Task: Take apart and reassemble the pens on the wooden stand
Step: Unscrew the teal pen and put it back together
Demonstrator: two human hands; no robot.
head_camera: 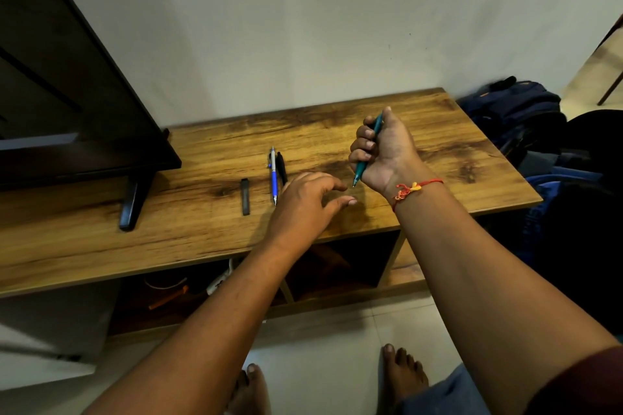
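Here | wooden stand (438,158) against pale wall | right hand (381,152) fisted round teal pen (369,148) | left hand (303,202) spread

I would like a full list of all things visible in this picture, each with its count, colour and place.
wooden stand: one, brown, against the wall
teal pen: one, held in the right fist, tip down
blue and silver pen: one, lying on the stand
black pen: one, lying right beside the blue and silver pen
black pen piece: one, lying alone, left of the pens
television: one, black, on the stand's left part
bags: dark blue, on the floor at right
thread bracelet: one, red and yellow, right wrist
left hand: open, above the stand
right hand: closed on the teal pen
feet: two, bare, on the pale floor
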